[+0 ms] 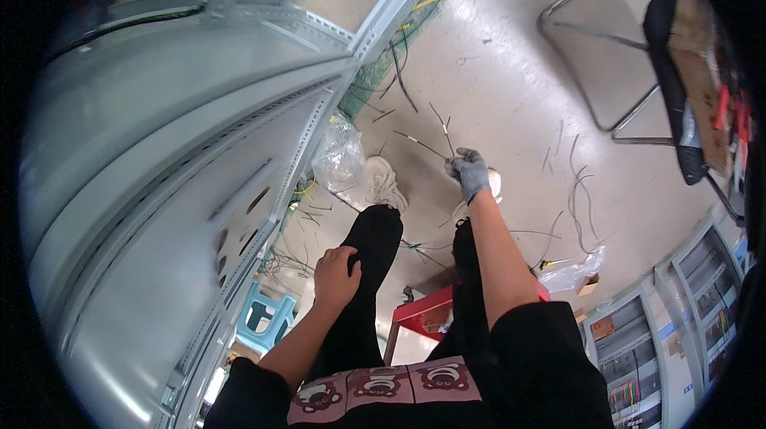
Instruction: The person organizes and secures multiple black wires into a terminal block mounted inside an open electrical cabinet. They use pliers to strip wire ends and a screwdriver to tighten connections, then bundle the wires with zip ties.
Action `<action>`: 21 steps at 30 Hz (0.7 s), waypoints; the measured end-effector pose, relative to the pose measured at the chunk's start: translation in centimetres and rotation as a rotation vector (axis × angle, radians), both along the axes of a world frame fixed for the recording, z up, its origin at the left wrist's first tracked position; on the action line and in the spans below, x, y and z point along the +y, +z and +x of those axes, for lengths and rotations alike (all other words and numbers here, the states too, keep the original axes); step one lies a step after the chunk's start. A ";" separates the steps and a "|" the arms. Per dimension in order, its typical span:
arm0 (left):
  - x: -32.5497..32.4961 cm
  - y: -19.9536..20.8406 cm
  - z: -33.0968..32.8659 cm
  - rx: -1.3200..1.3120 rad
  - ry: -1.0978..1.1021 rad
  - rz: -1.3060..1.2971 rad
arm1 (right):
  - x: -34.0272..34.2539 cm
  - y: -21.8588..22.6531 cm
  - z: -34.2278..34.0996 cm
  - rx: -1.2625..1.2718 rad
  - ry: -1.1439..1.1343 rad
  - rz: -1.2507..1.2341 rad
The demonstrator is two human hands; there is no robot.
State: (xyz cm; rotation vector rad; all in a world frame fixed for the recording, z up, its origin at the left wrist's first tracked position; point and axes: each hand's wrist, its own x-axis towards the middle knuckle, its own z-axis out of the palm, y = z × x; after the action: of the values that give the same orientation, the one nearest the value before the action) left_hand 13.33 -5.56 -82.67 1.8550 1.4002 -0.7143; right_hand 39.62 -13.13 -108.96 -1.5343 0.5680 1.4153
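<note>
My right hand [468,172], in a grey glove, reaches down toward the floor and pinches a few thin wire pieces [431,142] that fan out up and to the left from its fingers. My bare left hand [335,276] rests on my left thigh, fingers curled over the black trouser leg [369,269]. My white shoes [385,182] stand on the pale floor just left of and under the gloved hand.
A tall grey metal cabinet [159,190] fills the left side. A crumpled clear plastic bag [339,154] lies by its base. Loose wire offcuts [578,190] litter the floor. A red stool [423,313], a blue stool [262,317] and a folding chair frame [606,46] stand around me.
</note>
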 end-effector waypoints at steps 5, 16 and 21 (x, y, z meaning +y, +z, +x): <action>-2.4 -0.3 4.7 -0.472 0.513 -0.115 | 2.0 18.3 3.9 0.124 -0.086 0.164; 7.1 31.4 23.9 -1.121 0.641 -0.035 | 6.7 54.5 9.5 -0.272 0.382 0.561; 6.8 41.9 24.2 -1.157 0.542 0.026 | 7.2 65.2 10.8 -0.605 0.717 0.687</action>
State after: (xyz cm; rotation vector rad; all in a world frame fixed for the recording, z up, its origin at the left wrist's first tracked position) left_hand 37.55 1.23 -40.81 1.3516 0.9837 0.5939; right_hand 50.45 -5.96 -43.75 -1.5078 -0.8341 1.3207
